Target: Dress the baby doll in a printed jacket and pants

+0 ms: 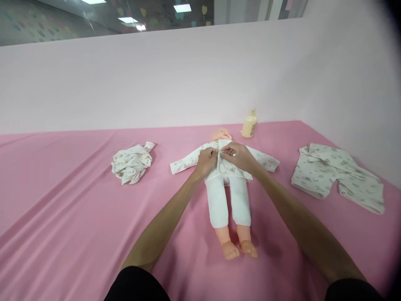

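A baby doll lies on its back, its head away from me and its bare feet toward me. It wears a white long-sleeved baby shirt with small prints, sleeves spread to both sides, over white legs. At the chest, my left hand pinches one front edge of the shirt. Just beside it, my right hand has its fingers curled and closed on the other front edge. The fingertips nearly meet along the shirt's opening, and whatever fastening lies between them is too small to make out.
A crumpled white printed cloth lies to the left. To the right, printed baby pants are spread flat. A pale yellow pump bottle stands behind the doll near the white wall. Pink sheeting covers the surface.
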Motion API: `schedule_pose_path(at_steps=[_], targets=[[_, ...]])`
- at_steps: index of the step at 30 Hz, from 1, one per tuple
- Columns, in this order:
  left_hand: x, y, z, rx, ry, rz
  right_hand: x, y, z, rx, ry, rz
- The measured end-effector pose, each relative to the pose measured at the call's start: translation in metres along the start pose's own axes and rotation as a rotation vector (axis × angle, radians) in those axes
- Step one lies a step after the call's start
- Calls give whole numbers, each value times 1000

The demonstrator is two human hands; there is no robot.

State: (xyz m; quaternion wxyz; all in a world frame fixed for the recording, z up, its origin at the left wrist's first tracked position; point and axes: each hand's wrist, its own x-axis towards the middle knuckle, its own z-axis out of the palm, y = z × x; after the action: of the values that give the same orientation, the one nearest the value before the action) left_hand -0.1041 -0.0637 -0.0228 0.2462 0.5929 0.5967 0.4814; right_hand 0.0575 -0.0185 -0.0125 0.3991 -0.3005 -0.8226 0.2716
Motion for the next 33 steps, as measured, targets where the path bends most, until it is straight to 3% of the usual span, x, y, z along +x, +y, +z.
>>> schedule_pose_path(at_steps=[7, 13, 21, 23, 27, 30, 33], targets=[[-7, 15, -4, 286, -17, -86, -3, -15, -3, -190, -92, -19], [-11, 28, -9, 439, -58, -84, -12, -10, -1, -219, -128, -40], [-46, 42, -39, 350, -324, -21, -69, -8, -15, -382, -116, -230], [-63, 40, -39, 459, -342, 31, -81, -7, -18, -469, -105, -237], [-86, 31, -25, 825, -222, 234, -89, -7, -12, -684, -66, -272], [-89, 26, -13, 1080, -162, 344, -86, -11, -1, -868, -57, -356], [-87, 24, -10, 1248, -179, 455, -82, -14, 8, -1011, -67, -421]])
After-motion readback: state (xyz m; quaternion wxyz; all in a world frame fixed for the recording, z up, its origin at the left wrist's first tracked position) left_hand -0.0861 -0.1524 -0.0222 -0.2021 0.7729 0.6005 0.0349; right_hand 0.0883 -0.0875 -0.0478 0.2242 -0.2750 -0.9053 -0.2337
